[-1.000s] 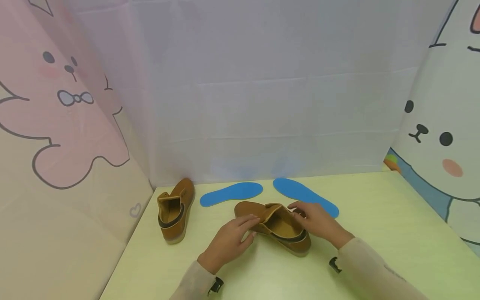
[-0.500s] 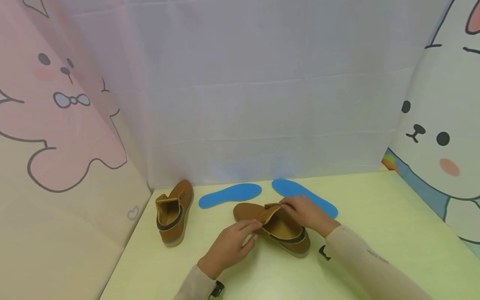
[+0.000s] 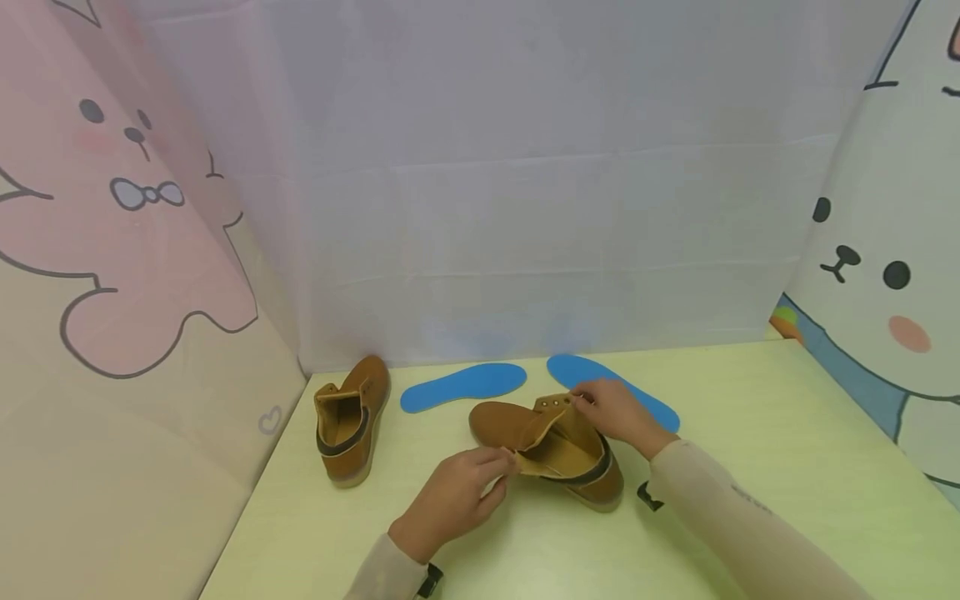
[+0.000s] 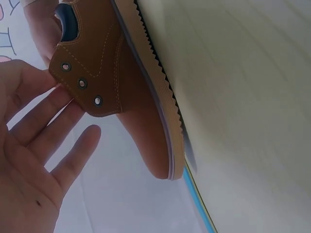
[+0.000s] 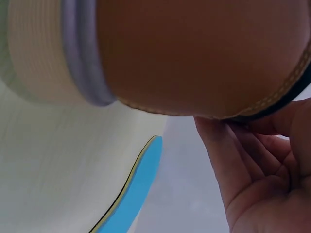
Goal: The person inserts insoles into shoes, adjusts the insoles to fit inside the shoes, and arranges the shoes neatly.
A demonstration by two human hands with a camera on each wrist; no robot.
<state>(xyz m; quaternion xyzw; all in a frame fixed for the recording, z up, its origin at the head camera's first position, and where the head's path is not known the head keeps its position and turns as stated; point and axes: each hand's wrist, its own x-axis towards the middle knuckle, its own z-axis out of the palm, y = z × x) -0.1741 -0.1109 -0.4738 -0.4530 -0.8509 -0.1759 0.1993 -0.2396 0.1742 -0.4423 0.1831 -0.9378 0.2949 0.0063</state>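
Observation:
A brown lace-up shoe (image 3: 502, 423) without laces sits on the table, toe to the left and its opening spread wide. My left hand (image 3: 457, 496) pinches the near eyelet flap between thumb and fingers; the left wrist view shows the flap's eyelets (image 4: 82, 83) beside the fingertips. On the far side, my right hand (image 3: 618, 415) grips the other eyelet flap (image 3: 553, 403) and pulls it outward. The shoe's tongue (image 3: 542, 429) stands up between the flaps. In the right wrist view the heel (image 5: 204, 53) hides part of the right fingers.
A second brown shoe (image 3: 352, 425) stands at the left of the table (image 3: 750, 417), toe pointing away. Two blue insoles lie behind the held shoe, one insole (image 3: 465, 386) on the left and another insole (image 3: 581, 372) partly behind the right hand. A white curtain (image 3: 525, 208) hangs behind.
The right hand has moved from the shoe's far collar to the far flap and taken hold of it. The left hand has drawn the near flap outward, and the opening has widened.

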